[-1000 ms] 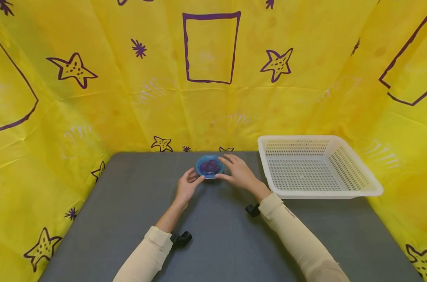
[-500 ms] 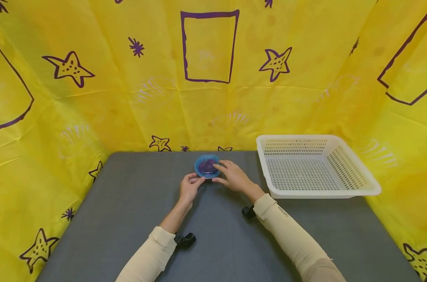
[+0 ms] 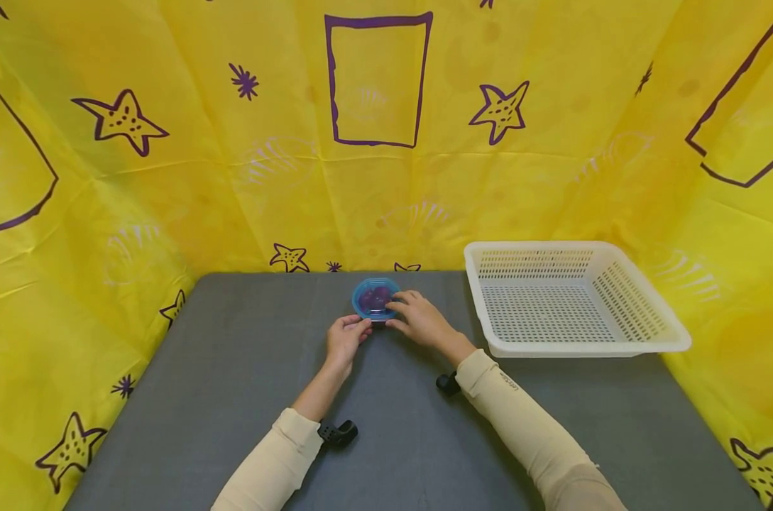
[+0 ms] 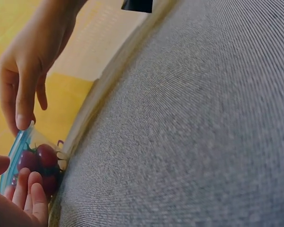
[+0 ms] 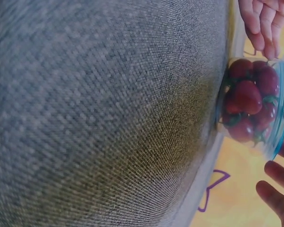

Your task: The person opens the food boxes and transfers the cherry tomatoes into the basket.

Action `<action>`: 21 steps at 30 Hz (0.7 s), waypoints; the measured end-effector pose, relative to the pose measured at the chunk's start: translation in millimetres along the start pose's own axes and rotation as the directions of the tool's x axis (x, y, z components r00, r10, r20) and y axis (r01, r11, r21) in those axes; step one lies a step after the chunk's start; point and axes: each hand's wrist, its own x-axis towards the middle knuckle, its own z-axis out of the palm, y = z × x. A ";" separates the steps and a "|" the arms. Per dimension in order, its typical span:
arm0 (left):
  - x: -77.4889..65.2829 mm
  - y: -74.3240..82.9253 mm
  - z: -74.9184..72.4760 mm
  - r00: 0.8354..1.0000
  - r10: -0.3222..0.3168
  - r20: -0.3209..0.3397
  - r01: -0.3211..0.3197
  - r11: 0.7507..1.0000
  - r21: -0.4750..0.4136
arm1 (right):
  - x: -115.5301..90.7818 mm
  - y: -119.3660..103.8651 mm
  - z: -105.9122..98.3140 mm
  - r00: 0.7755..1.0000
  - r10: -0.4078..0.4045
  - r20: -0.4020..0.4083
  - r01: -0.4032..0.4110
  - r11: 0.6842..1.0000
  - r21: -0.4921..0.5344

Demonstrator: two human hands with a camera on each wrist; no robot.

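Note:
A small clear plastic container (image 5: 234,135) full of red cherry tomatoes (image 5: 246,97) with green stems stands on the grey tabletop. Its blue-rimmed lid (image 3: 360,287) is on. My left hand (image 3: 343,342) holds the near left side, thumb at the rim and fingers against the wall, as the left wrist view shows. From the right, my right hand (image 3: 421,319) has thumb and forefinger at the lid's rim; its other fingers (image 5: 272,196) hang off the rim in the right wrist view. Part of the lid is hidden behind the right fingers.
A white perforated plastic basket (image 3: 488,326) stands at the back right of the table (image 3: 245,383). Yellow cloth (image 3: 201,177) with purple starfish drawings hangs behind and along both sides. Black wrist cameras (image 3: 339,433) sit below each cuff.
The right fingers have moved left over the lid's right edge. My left hand has shifted slightly right, closer against the container. The basket stays in place.

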 end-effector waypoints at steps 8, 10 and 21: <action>0.7 3.5 2.0 0.999 -0.035 0.032 0.038 0.997 -0.070 | 1.1 1.8 -0.1 0.990 -0.110 -0.089 0.104 0.992 -0.065; 0.9 4.1 2.6 0.998 -0.040 0.042 0.044 0.994 -0.095 | 1.7 2.9 0.1 0.986 -0.137 -0.096 0.129 0.988 -0.082; 3.8 3.9 5.3 0.993 -0.079 0.082 0.091 0.985 -0.149 | 0.6 5.7 1.0 0.966 -0.237 -0.100 0.217 0.959 -0.181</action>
